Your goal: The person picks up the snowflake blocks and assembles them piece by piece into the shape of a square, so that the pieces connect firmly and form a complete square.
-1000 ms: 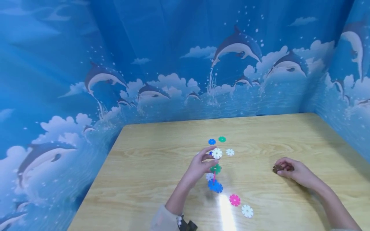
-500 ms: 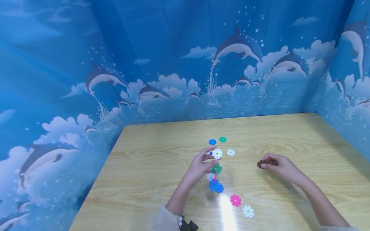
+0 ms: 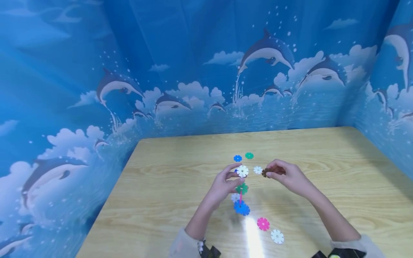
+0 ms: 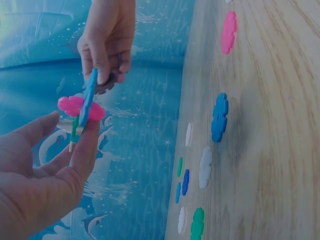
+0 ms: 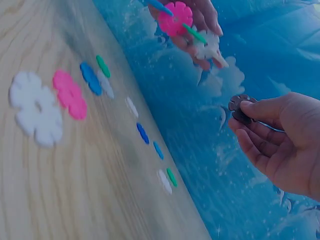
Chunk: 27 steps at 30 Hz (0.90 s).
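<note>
My left hand point(image 3: 222, 184) holds a small chain of notched plastic snowflake discs above the table. In it are a white disc point(image 3: 242, 171), a green disc point(image 5: 194, 33), a pink disc point(image 5: 175, 19) and a blue disc point(image 4: 88, 97), slotted into one another at angles. Thumb and fingers grip the chain near the white disc. To the right, my right hand point(image 3: 292, 177) pinches a dark brown snowflake disc point(image 5: 241, 107) between thumb and fingers. The brown disc is apart from the chain, with a small gap between them.
Loose discs lie on the wooden table point(image 3: 161, 200): a pink disc point(image 3: 263, 224) and a white disc point(image 3: 277, 236) at the front, a blue disc point(image 3: 237, 158) and a green disc point(image 3: 249, 155) at the back. A dolphin-print curtain point(image 3: 193, 64) surrounds the table's back and sides.
My right hand has moved left and farther back over the table, bringing the brown disc close to the chain. The left hand has stayed almost still, still gripping the chain.
</note>
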Each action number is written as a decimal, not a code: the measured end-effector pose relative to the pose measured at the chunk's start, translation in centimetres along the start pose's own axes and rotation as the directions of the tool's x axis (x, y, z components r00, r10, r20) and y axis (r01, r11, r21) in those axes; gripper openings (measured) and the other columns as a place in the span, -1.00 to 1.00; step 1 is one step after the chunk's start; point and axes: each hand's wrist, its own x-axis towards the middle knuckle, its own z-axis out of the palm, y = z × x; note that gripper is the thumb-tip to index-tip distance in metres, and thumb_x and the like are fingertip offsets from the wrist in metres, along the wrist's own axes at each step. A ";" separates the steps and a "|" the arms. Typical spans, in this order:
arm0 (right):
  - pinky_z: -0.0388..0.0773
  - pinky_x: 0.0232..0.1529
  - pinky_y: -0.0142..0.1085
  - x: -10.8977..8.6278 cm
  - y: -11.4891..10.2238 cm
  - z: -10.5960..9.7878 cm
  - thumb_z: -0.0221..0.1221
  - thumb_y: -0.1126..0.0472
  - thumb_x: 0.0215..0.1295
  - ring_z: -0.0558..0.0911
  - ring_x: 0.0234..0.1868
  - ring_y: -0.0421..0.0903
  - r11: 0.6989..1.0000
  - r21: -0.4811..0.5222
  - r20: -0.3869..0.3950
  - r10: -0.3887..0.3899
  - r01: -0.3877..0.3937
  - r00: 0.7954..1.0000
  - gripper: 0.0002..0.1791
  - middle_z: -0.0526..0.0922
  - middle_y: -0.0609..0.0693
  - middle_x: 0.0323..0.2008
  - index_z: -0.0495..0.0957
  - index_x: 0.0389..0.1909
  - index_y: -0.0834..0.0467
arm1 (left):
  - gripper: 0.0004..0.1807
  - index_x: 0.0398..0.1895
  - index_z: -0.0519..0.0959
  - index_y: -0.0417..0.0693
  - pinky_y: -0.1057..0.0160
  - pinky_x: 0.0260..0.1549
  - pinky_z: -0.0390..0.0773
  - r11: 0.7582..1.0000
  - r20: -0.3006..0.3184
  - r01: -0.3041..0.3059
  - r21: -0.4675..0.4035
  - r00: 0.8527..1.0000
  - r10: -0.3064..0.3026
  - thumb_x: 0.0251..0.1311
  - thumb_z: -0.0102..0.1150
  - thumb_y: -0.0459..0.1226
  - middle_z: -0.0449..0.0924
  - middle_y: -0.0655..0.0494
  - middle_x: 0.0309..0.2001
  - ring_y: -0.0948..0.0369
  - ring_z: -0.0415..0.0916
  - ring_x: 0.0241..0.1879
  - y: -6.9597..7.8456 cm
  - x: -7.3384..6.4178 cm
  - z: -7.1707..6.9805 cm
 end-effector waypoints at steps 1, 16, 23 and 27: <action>0.58 -0.33 -0.35 0.2 -0.3 0.3 0.19 0.29 0.22 0.56 -0.30 0.03 1.000 0.007 -0.009 -0.007 0.007 1.000 -0.85 0.59 -0.02 -0.36 0.52 -0.22 0.24 | -0.47 0.22 0.37 0.06 0.23 -0.34 0.62 1.000 0.001 0.000 0.001 1.000 0.000 0.14 0.22 -0.28 0.52 0.05 -0.13 0.18 0.55 -0.26 0.0 0.0 0.0; 0.59 -0.34 -0.31 1.3 -2.2 2.6 0.22 0.34 0.17 0.57 -0.37 -0.12 0.994 -0.010 -0.085 -0.106 0.106 0.991 -0.87 0.61 -0.04 -0.38 0.55 -0.25 0.20 | -0.46 0.23 0.35 0.00 0.22 -0.31 0.62 1.000 0.014 0.004 0.000 1.000 -0.004 0.16 0.21 -0.26 0.53 0.04 -0.14 0.17 0.55 -0.24 0.0 0.2 0.3; 0.60 -0.35 -0.30 1.2 -2.3 2.9 0.24 0.43 0.11 0.57 -0.38 -0.20 0.977 -0.075 -0.122 -0.208 0.200 0.970 -0.84 0.61 -0.12 -0.36 0.57 -0.30 0.17 | -0.47 0.21 0.37 0.02 0.21 -0.34 0.63 1.000 0.005 -0.009 -0.024 1.000 0.009 0.14 0.22 -0.28 0.54 0.03 -0.16 0.16 0.56 -0.25 -0.1 0.2 0.3; 0.60 -0.39 -0.32 1.1 -2.4 3.2 0.26 0.46 0.06 0.56 -0.39 -0.22 0.964 -0.112 -0.141 -0.257 0.242 0.956 -0.82 0.59 -0.13 -0.38 0.58 -0.32 0.18 | -0.47 0.21 0.37 0.00 0.20 -0.34 0.63 1.000 0.005 -0.011 -0.030 1.000 0.011 0.13 0.23 -0.28 0.54 0.04 -0.17 0.16 0.55 -0.26 -0.2 0.2 0.4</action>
